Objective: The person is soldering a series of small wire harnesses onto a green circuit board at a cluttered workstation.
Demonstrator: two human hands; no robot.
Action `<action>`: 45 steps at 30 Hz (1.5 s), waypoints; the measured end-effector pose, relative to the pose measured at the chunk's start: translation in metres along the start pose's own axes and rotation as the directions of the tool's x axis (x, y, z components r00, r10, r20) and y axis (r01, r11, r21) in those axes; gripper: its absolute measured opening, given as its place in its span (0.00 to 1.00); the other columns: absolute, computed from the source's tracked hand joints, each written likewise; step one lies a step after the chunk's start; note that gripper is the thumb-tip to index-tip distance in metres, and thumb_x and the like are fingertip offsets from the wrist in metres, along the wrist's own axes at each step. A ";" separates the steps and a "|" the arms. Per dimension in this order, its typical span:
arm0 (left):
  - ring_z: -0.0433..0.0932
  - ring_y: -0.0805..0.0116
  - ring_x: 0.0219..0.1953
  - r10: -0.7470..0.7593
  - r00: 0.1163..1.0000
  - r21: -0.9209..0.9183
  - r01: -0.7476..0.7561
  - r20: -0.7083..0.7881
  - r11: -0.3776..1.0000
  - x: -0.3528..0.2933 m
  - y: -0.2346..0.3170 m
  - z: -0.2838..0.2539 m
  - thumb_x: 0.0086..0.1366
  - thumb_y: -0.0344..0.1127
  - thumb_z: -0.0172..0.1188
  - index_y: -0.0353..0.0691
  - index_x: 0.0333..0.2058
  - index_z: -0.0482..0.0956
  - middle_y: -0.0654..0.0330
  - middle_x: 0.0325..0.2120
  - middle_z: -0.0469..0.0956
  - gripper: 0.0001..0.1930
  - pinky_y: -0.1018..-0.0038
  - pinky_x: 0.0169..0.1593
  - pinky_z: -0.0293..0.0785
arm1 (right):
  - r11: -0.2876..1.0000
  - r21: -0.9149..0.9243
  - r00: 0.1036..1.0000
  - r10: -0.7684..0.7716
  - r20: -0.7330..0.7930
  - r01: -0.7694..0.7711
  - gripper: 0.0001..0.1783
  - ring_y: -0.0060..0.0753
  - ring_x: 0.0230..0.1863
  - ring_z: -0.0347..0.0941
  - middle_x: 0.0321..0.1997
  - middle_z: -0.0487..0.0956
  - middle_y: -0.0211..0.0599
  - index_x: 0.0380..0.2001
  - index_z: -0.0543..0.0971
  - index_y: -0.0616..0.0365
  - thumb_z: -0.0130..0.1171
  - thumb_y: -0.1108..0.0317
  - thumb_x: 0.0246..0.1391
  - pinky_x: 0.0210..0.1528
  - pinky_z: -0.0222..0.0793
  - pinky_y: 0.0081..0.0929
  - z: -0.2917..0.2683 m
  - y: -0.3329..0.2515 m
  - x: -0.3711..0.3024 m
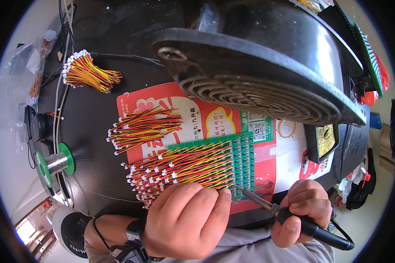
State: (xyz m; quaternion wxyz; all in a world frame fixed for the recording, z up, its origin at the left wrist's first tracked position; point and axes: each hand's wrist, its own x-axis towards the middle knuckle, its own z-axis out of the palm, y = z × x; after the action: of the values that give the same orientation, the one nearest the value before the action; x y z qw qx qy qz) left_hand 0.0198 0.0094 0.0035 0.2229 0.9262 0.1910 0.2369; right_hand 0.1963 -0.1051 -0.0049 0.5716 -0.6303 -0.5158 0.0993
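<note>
My right hand (303, 208) is wrapped round the black handle of a soldering iron (322, 236). Its metal tip points left and meets, or nearly meets, the lower part of a green circuit board panel (245, 163). Rows of red, yellow and black wires (193, 168) with white connectors lie across that panel, their ends along its pads. Beside the iron's tip, my left hand (186, 221) is closed in a pinch over the panel's lower edge. What its fingertips grip is hidden; a thin strand runs toward this hand from the left.
A large black fan (259, 94) overhangs the far side of the red printed sheet (263, 193) under the board. Loose wires (147, 127) lie above the panel. A solder spool (57, 164) and a tied wire bundle (92, 72) are left. A tip-cleaner holder (325, 140) stands right.
</note>
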 end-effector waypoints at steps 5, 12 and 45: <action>0.74 0.62 0.26 0.014 1.000 0.003 -0.014 0.002 1.000 0.000 0.000 0.001 0.46 0.22 0.64 0.29 0.34 0.83 0.58 0.26 0.75 0.13 0.71 0.27 0.71 | 1.000 -0.005 1.000 -0.014 0.006 0.014 0.18 0.21 0.13 0.60 0.13 0.64 0.28 0.27 0.69 0.59 0.63 0.57 0.54 0.14 0.54 0.19 0.000 0.000 0.001; 0.74 0.62 0.26 0.060 0.995 0.002 -0.061 0.075 0.998 0.011 0.000 -0.005 0.45 0.23 0.64 0.28 0.35 0.82 0.57 0.26 0.75 0.14 0.70 0.27 0.73 | 1.000 -0.006 1.000 0.001 0.007 -0.001 0.17 0.21 0.13 0.61 0.13 0.64 0.28 0.27 0.70 0.59 0.62 0.57 0.54 0.15 0.54 0.20 -0.002 -0.001 0.001; 0.74 0.61 0.27 0.004 1.000 0.016 -0.004 0.025 1.000 0.000 0.002 0.001 0.47 0.22 0.64 0.29 0.34 0.82 0.57 0.27 0.75 0.12 0.70 0.28 0.74 | 1.000 -0.007 0.998 0.014 -0.058 -0.014 0.19 0.21 0.13 0.59 0.13 0.64 0.28 0.26 0.69 0.59 0.64 0.56 0.54 0.16 0.53 0.20 0.005 -0.002 -0.003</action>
State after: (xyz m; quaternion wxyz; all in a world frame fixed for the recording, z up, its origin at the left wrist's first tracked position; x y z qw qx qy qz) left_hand 0.0204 0.0074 0.0037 0.2173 0.9312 0.1881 0.2244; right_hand 0.1906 -0.1048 -0.0066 0.5832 -0.6387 -0.4950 0.0829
